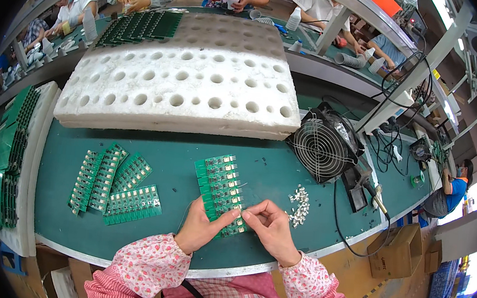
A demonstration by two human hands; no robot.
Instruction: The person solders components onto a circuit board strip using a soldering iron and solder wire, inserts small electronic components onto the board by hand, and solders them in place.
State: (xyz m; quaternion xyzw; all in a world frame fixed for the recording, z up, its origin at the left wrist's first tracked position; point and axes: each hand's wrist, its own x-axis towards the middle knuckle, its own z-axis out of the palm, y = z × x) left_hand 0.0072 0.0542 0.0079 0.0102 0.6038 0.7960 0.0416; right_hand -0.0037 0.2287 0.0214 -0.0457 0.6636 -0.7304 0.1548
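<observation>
Now the green circuit board (216, 184) is grasped by the fingers of the left hand (200, 228), the thumb pressed over its near end, while its right edge is met by the fingertips of the right hand (272, 230); whether they are closed on anything cannot be told. The board is held over the desk (57, 207). To the right, small white parts (300, 205) are seen heaped; to the left, four more boards (133, 204) are laid out, some overlapped. Farther out, a black fan (321, 148) is parked near a corded tool (375, 195), and beyond, a white foam block (164, 88) is topped by further green boards (141, 28)
</observation>
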